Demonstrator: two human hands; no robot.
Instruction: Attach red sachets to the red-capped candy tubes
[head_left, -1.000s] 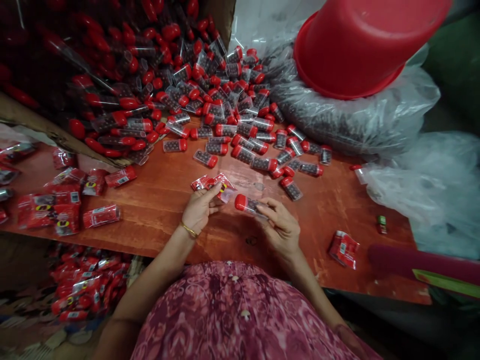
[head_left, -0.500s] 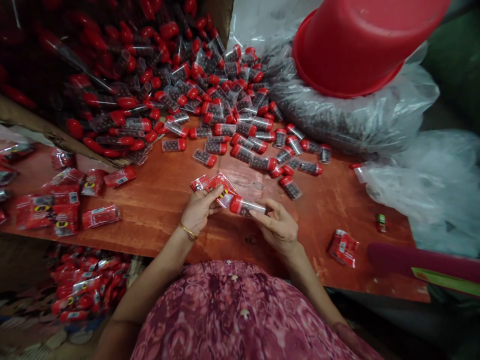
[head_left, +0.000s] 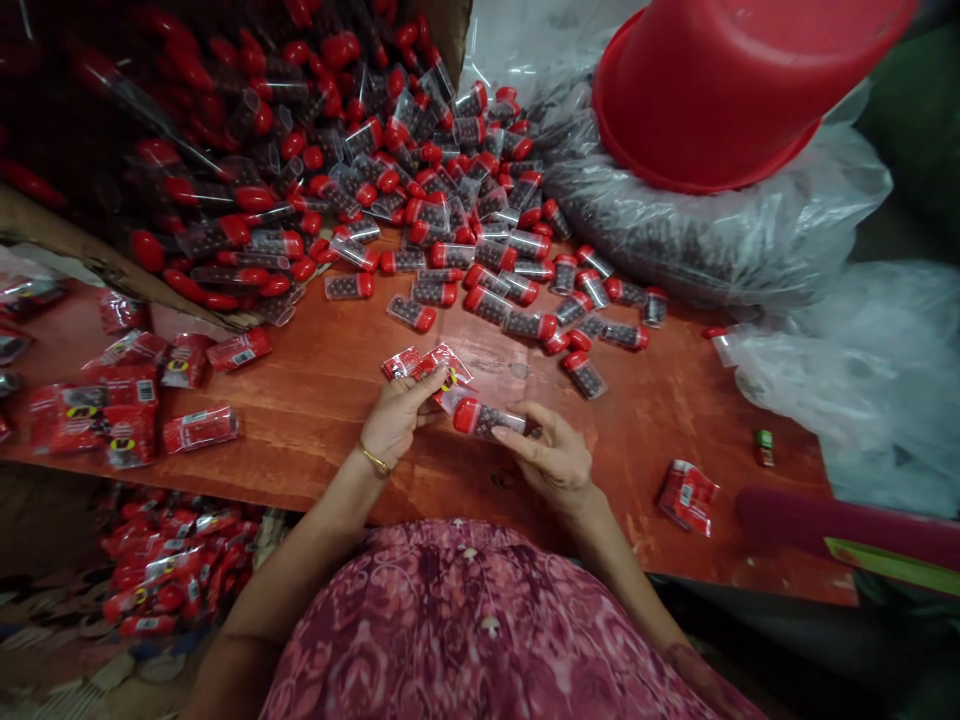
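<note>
My left hand [head_left: 401, 410], with a gold bangle at the wrist, pinches red printed plastic sleeves [head_left: 448, 365] with a yellow mark between thumb and fingers. Closed around the clear end of a small tube [head_left: 487, 418] is my right hand [head_left: 555, 450]. This tube has a red cap and dark beads inside, and its cap points left. The capped end meets the lower edge of a sleeve; whether it is inside the opening I cannot tell. Beyond my hands, many similar red-capped tubes [head_left: 487, 280] lie heaped on the table.
The heap spills from a cardboard box [head_left: 112, 265]. Red wrapped packs [head_left: 202, 428] lie at left, with more below the table edge. A red tub [head_left: 720, 90] rests upside down on a bag of dark beads [head_left: 720, 240]. More red sleeves [head_left: 690, 497] lie at right on the wooden table [head_left: 315, 480].
My right hand has shifted slightly left with the tube, bringing the red cap closer to the sleeve. My left hand keeps its pinch almost in place.
</note>
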